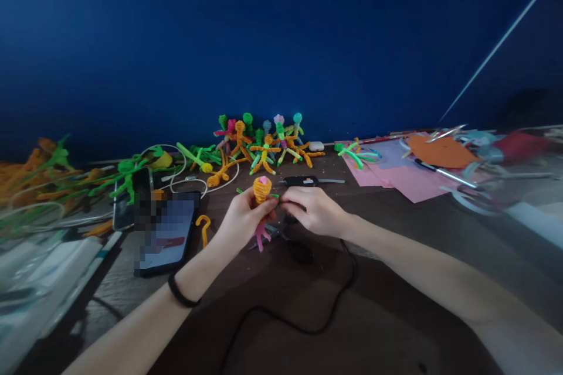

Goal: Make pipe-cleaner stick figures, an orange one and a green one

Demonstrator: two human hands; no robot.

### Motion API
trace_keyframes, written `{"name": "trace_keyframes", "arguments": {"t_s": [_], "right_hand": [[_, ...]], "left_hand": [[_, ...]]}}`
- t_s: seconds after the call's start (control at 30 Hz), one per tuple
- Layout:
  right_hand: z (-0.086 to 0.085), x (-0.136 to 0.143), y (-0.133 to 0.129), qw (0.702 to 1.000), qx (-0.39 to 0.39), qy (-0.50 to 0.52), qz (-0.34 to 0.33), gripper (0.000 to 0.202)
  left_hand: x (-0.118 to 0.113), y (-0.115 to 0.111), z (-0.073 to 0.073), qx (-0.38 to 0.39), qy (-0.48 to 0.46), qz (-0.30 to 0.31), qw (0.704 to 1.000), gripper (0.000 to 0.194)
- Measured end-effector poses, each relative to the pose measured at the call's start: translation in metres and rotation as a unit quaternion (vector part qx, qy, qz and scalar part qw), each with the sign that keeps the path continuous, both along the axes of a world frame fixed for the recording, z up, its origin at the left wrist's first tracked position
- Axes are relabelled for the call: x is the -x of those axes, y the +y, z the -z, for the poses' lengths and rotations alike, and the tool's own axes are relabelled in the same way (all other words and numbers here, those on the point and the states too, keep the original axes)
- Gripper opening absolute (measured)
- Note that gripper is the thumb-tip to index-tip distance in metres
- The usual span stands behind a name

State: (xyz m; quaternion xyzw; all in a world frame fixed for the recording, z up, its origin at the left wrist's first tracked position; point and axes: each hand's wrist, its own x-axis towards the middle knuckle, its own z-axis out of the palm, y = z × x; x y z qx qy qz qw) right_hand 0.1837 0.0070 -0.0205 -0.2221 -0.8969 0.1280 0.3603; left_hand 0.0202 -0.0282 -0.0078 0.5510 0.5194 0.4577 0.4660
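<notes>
A small pipe-cleaner figure with an orange wound head (263, 188), a pink tip and green arms is upright at the centre. My left hand (248, 215) is closed around its body, and pink legs (263, 237) hang below the fingers. Beside it on the right, my right hand (312, 209) pinches the end of the figure's green arm with thumb and fingers. Partly hidden under the figure are scissors (273, 233). A bent orange pipe cleaner (204, 228) lies left of my left hand.
Finished figures (265, 152) stand along the blue wall. A phone (169, 237) lies at left near tangled green and orange pipe cleaners (125, 179). Pink paper (416, 183) and orange paper (442, 151) are at right. A black cable (303, 328) runs across the table front.
</notes>
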Motion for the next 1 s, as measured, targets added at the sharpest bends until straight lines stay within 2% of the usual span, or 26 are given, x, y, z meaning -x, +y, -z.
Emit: {"name": "trace_keyframes", "arguments": {"t_s": [0.37,0.53,0.6,0.7,0.83,1.0], "right_hand": [[0.002,0.002,0.0,1.0,0.016,0.018,0.019,0.011],[-0.005,-0.001,0.006,0.989,0.094,0.067,0.093,0.013],[-0.008,-0.003,0.009,0.983,0.119,0.081,0.115,0.014],[-0.009,-0.005,0.011,0.979,0.144,0.091,0.112,0.014],[-0.006,-0.004,0.01,0.979,0.16,0.08,0.099,0.014],[0.003,-0.001,0.014,0.979,0.183,0.069,0.059,0.013]], "left_hand": [[0.0,0.001,0.003,-0.003,-0.019,-0.002,1.0,0.019],[0.002,0.001,0.0,0.033,-0.168,0.032,0.985,0.028],[0.005,0.002,-0.003,0.082,-0.249,0.059,0.963,0.025],[0.01,0.005,-0.005,0.143,-0.328,0.073,0.931,0.025],[0.014,0.009,0.0,0.159,-0.334,0.076,0.926,0.019],[0.016,0.011,0.008,0.137,-0.286,0.093,0.944,0.025]]}}
